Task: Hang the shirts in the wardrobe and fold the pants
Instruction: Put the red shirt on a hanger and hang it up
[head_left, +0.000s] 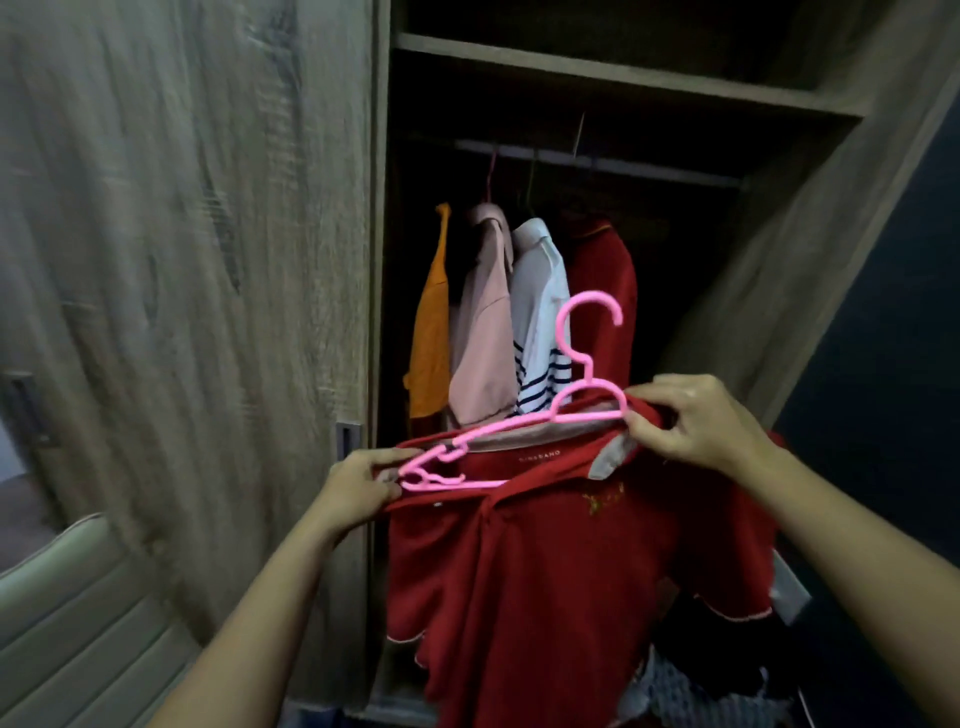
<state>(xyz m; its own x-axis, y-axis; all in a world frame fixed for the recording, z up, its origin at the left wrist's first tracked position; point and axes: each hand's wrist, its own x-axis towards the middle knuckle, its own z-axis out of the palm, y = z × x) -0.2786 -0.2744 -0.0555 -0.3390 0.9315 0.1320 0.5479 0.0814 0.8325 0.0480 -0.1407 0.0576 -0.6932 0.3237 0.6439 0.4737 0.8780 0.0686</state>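
Both hands, left hand (358, 486) and right hand (696, 421), pinch the red shirt (545, 571) onto the pink hanger (582, 395); next, hooking it over the rail (597, 161)

One wide-angle view from the person's head, facing forward, close before the open wardrobe (623, 83)

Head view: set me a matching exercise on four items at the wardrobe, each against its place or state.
1 pink hanger
2 orange garment
3 striped shirt
4 held red shirt

A leftmost on the rail
B collar stretched between left hand and right hand
C hook free, body lying in a collar opening
D hung between peach shirt and hung red shirt

Pairs: 1-C, 2-A, 3-D, 4-B
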